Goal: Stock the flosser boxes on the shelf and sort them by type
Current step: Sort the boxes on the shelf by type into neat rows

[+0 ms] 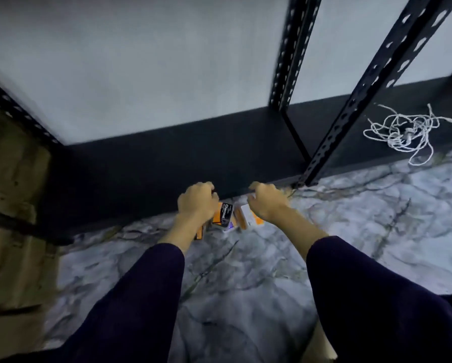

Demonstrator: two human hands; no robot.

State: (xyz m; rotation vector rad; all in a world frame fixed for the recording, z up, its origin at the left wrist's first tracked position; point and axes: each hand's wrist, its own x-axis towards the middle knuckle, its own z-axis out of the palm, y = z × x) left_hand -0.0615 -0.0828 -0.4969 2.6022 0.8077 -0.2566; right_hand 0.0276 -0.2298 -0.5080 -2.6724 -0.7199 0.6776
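My left hand and my right hand are both curled knuckles-up at the front edge of the black bottom shelf. Whether the fingers grip anything is hidden from me. Directly under and between the hands, flosser boxes cluster on the marble floor by the shelf edge. One is a black and orange box marked Charcoal. Beside it are white and orange boxes. Another orange box peeks out under my left wrist. The shelf board itself is bare.
Black perforated uprights rise at the right of the shelf bay, with a white wall behind. A tangled white cord lies on the neighbouring shelf at right. Cardboard boxes stand at the left. A cardboard corner shows at the bottom.
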